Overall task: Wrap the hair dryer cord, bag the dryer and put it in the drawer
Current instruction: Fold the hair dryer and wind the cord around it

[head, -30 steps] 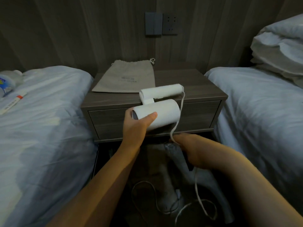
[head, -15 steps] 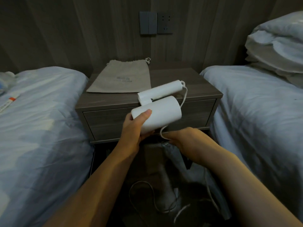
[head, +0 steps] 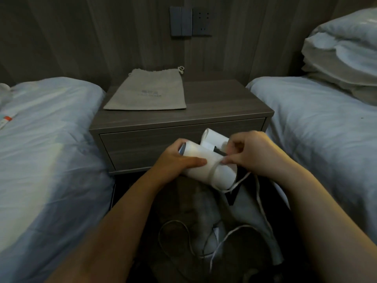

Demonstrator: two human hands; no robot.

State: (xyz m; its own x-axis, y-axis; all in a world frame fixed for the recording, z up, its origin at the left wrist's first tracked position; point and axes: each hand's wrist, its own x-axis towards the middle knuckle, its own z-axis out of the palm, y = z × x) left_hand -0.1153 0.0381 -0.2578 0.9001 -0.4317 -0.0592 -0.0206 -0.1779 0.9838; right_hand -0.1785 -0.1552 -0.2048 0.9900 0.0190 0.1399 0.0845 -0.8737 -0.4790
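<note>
A white hair dryer (head: 206, 167) with its handle folded is held in front of the closed drawer (head: 142, 148). My left hand (head: 177, 161) grips its barrel from the left. My right hand (head: 255, 152) pinches the white cord (head: 260, 203) against the barrel, and one loop of cord lies around the barrel. The rest of the cord trails down in loose curls to the floor. A flat grey drawstring bag (head: 149, 92) lies on top of the nightstand (head: 224, 107), behind the hands.
Beds with pale blue sheets stand to the left (head: 47, 144) and right (head: 318, 123) of the nightstand. Folded pillows (head: 342, 50) are stacked on the right bed. A switch and socket (head: 190, 21) sit on the wall. Crumpled cloth (head: 206, 213) lies on the floor.
The dryer has come down from above the nightstand edge to in front of the drawer. My right hand rose from below the dryer and laid a turn of cord around the barrel.
</note>
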